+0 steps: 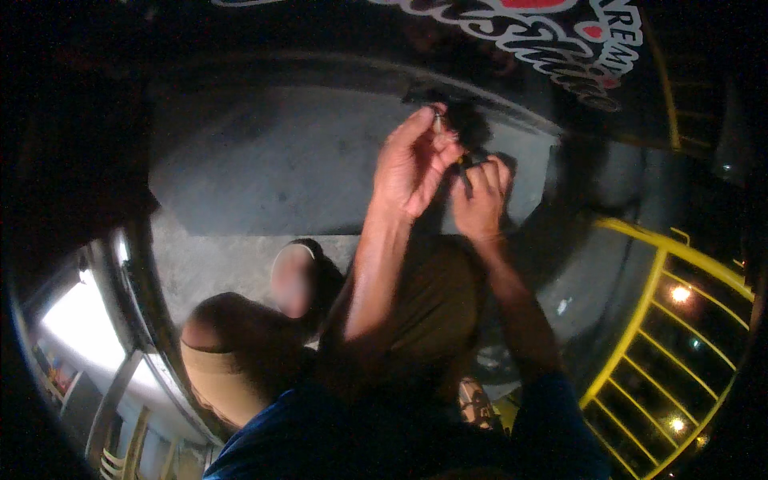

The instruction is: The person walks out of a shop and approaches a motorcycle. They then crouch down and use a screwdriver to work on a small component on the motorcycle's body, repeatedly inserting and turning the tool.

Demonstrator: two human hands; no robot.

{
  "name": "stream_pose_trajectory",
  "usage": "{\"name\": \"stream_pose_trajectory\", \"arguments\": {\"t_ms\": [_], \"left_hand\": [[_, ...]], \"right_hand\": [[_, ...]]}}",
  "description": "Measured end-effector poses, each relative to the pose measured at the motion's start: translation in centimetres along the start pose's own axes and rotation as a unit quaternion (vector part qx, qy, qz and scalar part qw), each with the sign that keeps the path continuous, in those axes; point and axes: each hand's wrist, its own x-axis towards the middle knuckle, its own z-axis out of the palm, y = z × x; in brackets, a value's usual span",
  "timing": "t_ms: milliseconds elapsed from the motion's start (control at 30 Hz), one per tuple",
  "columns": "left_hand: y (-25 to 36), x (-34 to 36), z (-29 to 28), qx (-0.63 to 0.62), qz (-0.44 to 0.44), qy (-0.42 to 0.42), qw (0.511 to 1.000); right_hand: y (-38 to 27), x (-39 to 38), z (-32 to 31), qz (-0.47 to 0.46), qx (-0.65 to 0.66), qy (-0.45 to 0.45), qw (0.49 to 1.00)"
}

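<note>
As both forearms reach up over the grey panel (264, 160), left hand (404, 164) is half curled, fingertips pinching a small pale part (438, 123). Right hand (480, 198), just beside and lower, is curled around a dark tool (466, 182); tool's tip unclear.

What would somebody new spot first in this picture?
Probably the bright yellow railing at lower right and the white glow at lower left. Next, the left hand and right hand, close together above the middle, then white lettering toward the upper right.
</note>
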Motion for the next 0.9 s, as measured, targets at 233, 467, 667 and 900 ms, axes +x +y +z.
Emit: {"name": "stream_pose_trajectory", "arguments": {"t_ms": [233,467,667,900], "left_hand": [[0.2,0.2,-0.1,-0.046,-0.026,-0.007,0.999],[-0.7,-0.1,0.7,-0.053,0.002,0.001,0.999],[-0.6,-0.3,0.4,0.259,0.105,0.099,0.955],[1.1,0.2,-0.5,0.336,0.115,0.122,0.927]], "right_hand": [[-0.1,-0.1,-0.2,0.012,0.004,-0.015,1.000],[0.0,-0.3,-0.1,0.015,0.001,-0.014,1.000],[-0.1,-0.3,-0.1,0.039,0.022,0.004,0.999],[-6.8,4.1,-2.0,0.085,0.148,0.067,0.983]]}}
